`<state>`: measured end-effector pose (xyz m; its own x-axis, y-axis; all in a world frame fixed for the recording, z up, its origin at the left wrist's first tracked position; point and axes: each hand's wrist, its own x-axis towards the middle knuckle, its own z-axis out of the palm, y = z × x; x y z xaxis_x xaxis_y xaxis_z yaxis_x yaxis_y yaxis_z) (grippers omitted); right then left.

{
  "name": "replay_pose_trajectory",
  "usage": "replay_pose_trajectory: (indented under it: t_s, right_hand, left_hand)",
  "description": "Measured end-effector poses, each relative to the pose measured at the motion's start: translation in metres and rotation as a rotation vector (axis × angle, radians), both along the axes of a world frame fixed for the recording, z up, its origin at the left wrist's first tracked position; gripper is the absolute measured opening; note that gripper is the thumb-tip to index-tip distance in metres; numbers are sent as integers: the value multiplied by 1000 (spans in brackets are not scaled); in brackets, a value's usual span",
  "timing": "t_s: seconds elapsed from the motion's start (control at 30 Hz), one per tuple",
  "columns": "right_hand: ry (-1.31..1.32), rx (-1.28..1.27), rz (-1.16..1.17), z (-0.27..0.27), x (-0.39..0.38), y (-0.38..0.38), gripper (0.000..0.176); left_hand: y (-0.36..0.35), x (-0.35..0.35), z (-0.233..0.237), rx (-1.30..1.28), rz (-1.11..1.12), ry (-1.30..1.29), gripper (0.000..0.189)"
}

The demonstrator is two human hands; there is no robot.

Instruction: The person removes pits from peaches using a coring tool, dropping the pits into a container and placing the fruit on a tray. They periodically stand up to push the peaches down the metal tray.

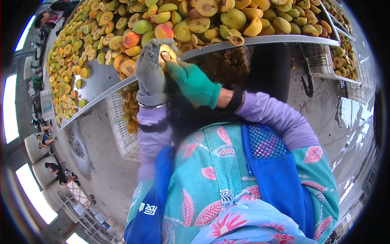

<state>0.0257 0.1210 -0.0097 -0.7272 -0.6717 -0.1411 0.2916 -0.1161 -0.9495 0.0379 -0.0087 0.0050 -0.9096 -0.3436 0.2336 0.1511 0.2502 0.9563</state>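
Note:
My left hand (pixel 152 75), in a grey glove, is closed around a peach half (pixel 170 51) at the near edge of the metal table. My right hand (pixel 198 84), in a green glove, grips a small tool with a curved metal loop (pixel 163 56); its handle is hidden in the fist. The loop lies against the cut face of the peach half. Just beyond my hands are heaped halved peaches (pixel 201 25), mostly yellow-green, with a red-blushed peach (pixel 131 39) among them.
The raised metal table rim (pixel 260 40) runs in front of me. Below it stand a white plastic crate (pixel 122 129) with fruit in it and a container of brownish scraps (pixel 227 65). More crates (pixel 317 56) are at right. Other people (pixel 57 173) are far off at left.

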Motion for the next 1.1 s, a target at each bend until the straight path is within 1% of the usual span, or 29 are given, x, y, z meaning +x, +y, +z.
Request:
replay_pose_trajectory:
  t_s: [0.03, 0.07, 0.1, 0.2, 0.23, 0.27, 0.33, 0.37, 0.47, 0.5, 0.53, 0.6, 0.63, 0.7, 0.73, 0.77, 0.8, 0.83, 0.87, 0.9, 0.93, 0.97, 1.0, 1.03, 1.07, 1.1]
  right_hand:
    - [-151, 36, 38, 26, 1, 7, 48]
    - [-304, 72, 80, 40, 1, 11, 48]
    - [-43, -92, -133, 4, 7, -10, 48]
    - [-169, 8, 86, 23, -13, 13, 49]
    - [-75, -121, -24, 10, -8, 0, 51]
    - [-168, -96, 23, 8, -7, 5, 51]
    - [-342, -54, 121, 36, -7, 19, 52]
    - [-416, -8, 114, 28, -9, 15, 56]
    - [-225, 116, 247, 28, -23, 28, 58]
    - [-235, 155, 234, 33, -19, 27, 59]
    - [-316, 107, 108, 41, -6, 21, 58]
    - [-515, -115, 181, 40, -1, 16, 56]
    - [-493, -101, 217, 40, -5, 19, 54]
    - [-462, -81, 289, 40, -14, 26, 51]
    - [-521, -164, 303, 38, -13, 26, 50]
    - [-568, -243, 314, 37, -15, 25, 48]
    - [-619, -313, 330, 34, -16, 26, 46]
    - [-772, -448, 387, 29, -15, 25, 41]
    - [-872, -623, 447, 21, -12, 21, 41]
    - [-971, -798, 511, 10, -7, 16, 41]
    - [-1074, -980, 572, 1, -3, 13, 41]
    - [-964, -982, 605, -7, -2, 10, 40]
    - [-949, -981, 602, -2, -1, 13, 40]
    - [-929, -980, 602, 7, -5, 16, 40]
    - [-908, -980, 599, 13, -6, 18, 39]
    - [-950, -1047, 655, 16, -4, 14, 39]
  left_hand:
    - [6, -2, 16, 216, 3, -48, 24]
    - [12, -3, 24, 431, 9, -98, 23]
    - [20, -8, 18, 358, 140, -10, 24]
    - [9, -14, 7, -1, -18, 92, 26]
    - [8, -12, 13, 152, -60, -27, 22]
    - [11, -10, 14, 111, -44, -9, 20]
    - [14, -12, 14, 24, -10, 38, 18]
    - [14, -11, 12, -124, -1, 78, 20]
    - [15, -7, 8, -564, 12, 194, 26]
    - [18, -3, 16, -100, -54, 20, 28]
    - [18, -4, 20, 55, -75, 20, 28]
    - [18, -7, 24, 368, -115, 14, 28]
    - [21, -11, 24, 238, -65, 74, 29]
    - [20, -15, 29, 220, -56, -80, 30]
    - [20, -18, 35, 209, -57, -154, 30]
    - [15, -20, 48, 375, -160, -382, 30]
    - [8, -25, 48, 218, -277, -334, 29]
    - [1, -32, 45, 59, -392, -286, 29]
    - [-3, -40, 41, -104, -502, -234, 28]
    - [-6, -44, 36, 47, -546, -368, 27]
    - [-6, -49, 36, -24, -585, -376, 27]
    - [-6, -52, 39, -96, -625, -394, 27]
    - [-6, -55, 43, -170, -663, -408, 26]
    - [-5, -58, 47, -288, -791, -43, 26]
    - [-4, -54, 42, 67, -774, -65, 25]
    - [-1, -49, 33, 421, -740, -79, 25]
